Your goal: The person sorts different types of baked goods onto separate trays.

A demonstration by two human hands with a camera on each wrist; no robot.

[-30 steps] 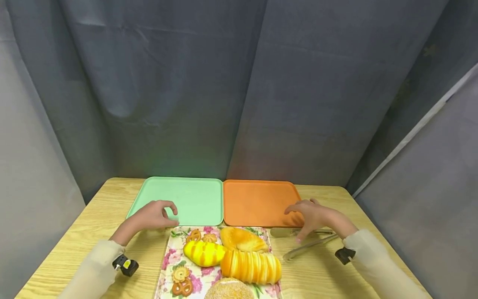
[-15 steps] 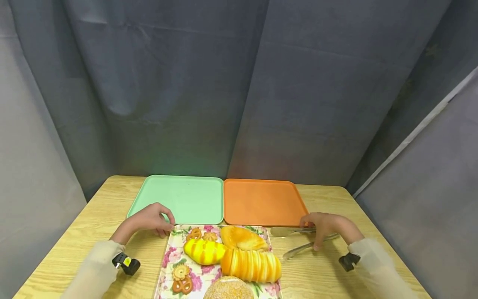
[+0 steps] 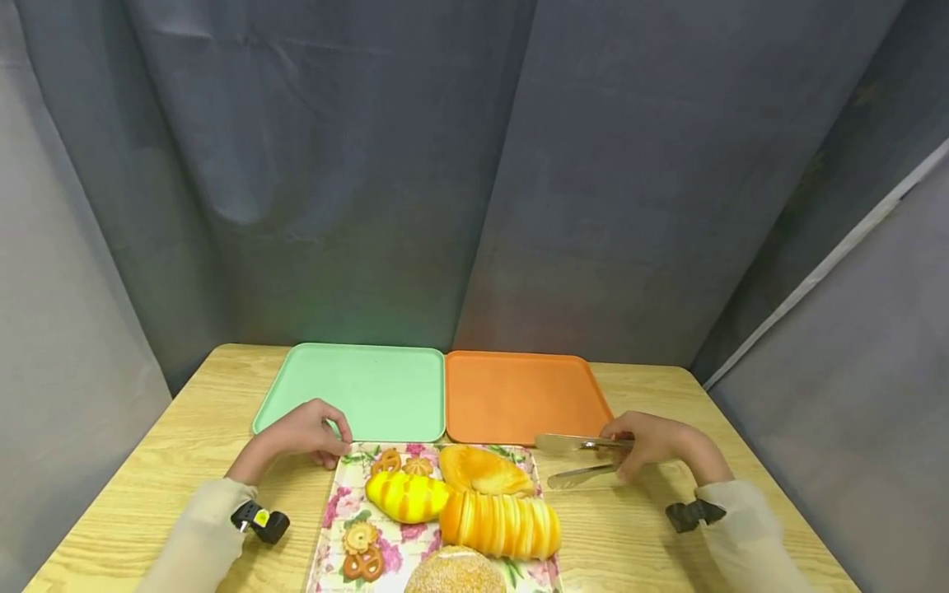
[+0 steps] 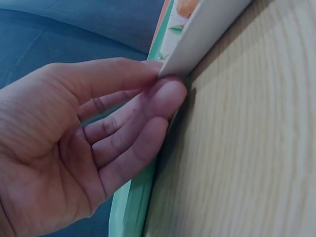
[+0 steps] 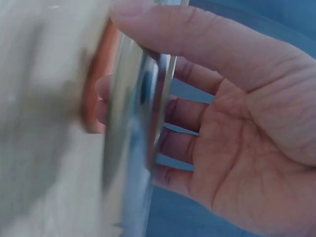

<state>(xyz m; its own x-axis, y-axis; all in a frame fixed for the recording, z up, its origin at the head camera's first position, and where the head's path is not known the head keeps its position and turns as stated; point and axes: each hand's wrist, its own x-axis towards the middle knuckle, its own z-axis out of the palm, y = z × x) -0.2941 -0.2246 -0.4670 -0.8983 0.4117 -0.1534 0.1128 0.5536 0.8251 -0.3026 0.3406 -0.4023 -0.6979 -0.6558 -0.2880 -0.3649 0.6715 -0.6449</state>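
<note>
In the head view, my left hand (image 3: pixel 307 432) is at the far left corner of a floral tray (image 3: pixel 334 535). The left wrist view shows its thumb and forefinger pinching the tray's pale edge (image 4: pixel 202 39). My right hand (image 3: pixel 652 443) grips metal tongs (image 3: pixel 571 443) to the right of the tray, their two arms spread and pointing left. Close up and blurred, the tongs (image 5: pixel 126 143) lie between thumb and fingers. On the tray sit a yellow striped bread (image 3: pixel 406 498), a ridged roll (image 3: pixel 500 525), a golden oval bread (image 3: pixel 482 471) and a crumb-topped bun (image 3: pixel 455 574).
A green tray (image 3: pixel 363 391) and an orange tray (image 3: pixel 522 395) lie side by side at the table's back. Small biscuits (image 3: pixel 360 537) and pretzels (image 3: pixel 363 566) are on the floral tray's left. Grey curtains (image 3: pixel 385 165) hang behind the wooden table (image 3: pixel 185 461).
My right hand has come down onto the tongs, grasped them and shifted them slightly. My left hand has closed from a wide pinch onto the floral tray's corner.
</note>
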